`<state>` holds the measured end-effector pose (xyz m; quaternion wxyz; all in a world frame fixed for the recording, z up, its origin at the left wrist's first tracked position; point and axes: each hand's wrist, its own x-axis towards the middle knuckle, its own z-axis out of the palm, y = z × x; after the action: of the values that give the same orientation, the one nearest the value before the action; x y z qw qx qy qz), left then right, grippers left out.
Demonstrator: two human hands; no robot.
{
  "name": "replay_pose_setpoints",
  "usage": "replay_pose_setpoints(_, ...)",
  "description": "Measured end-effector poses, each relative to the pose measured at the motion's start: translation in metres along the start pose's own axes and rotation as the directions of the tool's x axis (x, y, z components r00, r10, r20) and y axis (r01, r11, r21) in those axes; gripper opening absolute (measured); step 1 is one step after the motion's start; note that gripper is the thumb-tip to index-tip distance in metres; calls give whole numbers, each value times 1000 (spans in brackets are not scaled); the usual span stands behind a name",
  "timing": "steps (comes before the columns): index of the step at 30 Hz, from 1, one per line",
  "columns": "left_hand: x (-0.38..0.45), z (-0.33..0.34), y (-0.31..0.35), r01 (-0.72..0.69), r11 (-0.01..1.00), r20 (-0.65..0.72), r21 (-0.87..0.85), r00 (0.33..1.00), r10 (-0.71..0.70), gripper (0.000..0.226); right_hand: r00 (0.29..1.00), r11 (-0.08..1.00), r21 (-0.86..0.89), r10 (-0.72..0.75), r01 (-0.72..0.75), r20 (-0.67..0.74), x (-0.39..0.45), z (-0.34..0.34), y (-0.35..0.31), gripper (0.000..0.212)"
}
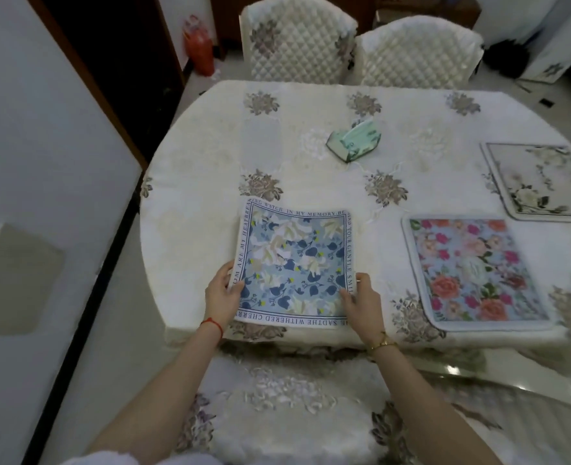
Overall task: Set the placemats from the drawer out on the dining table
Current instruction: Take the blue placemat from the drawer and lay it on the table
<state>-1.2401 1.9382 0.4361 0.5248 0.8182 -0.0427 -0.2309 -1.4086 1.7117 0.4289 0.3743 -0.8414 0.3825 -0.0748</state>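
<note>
Bare tablecloth [207, 182] leftward — tissue box [354, 142] beyond.

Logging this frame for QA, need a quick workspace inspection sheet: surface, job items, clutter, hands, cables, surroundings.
Surface: dining table under a cream embroidered floral cloth.
Job's things: three placemats out. Blue floral placemat with a text border lies at the near edge; pink rose placemat to its right; white floral placemat further back right, partly cut by the frame edge.
Clutter: green tissue holder mid-table.
Hands: left hand and right hand each pinch a side edge of the blue floral placemat near its near corners.
Cables: nothing seen.
Surroundings: two quilted chairs on the far side, one covered chair at the near side, red object on the floor, far left.
</note>
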Motion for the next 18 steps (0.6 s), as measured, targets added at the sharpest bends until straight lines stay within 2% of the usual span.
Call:
replay_pose_setpoints(5, 3, 4, -15, 47, 999, -35, 4, 998, -47, 42, 999, 998, 48, 36, -36, -8, 2, 5, 12, 28)
replay_pose_setpoints(11, 7, 8, -17, 29, 1000, -50, -5, 998, -29, 46, 999, 998, 57, 36, -36, -7, 9, 6, 18, 30)
replay_pose_setpoints(15, 8, 10, -19, -27, 998, -72, 58, 997, 31, 51, 999, 998, 55, 40, -39, -18, 9, 9, 22, 28)
replay_pose_setpoints(18, 8, 10, -19, -88, 988, -76, 128, 992, 99, 53, 998, 998, -28, 54, -55, -13, 10, 10, 28, 31)
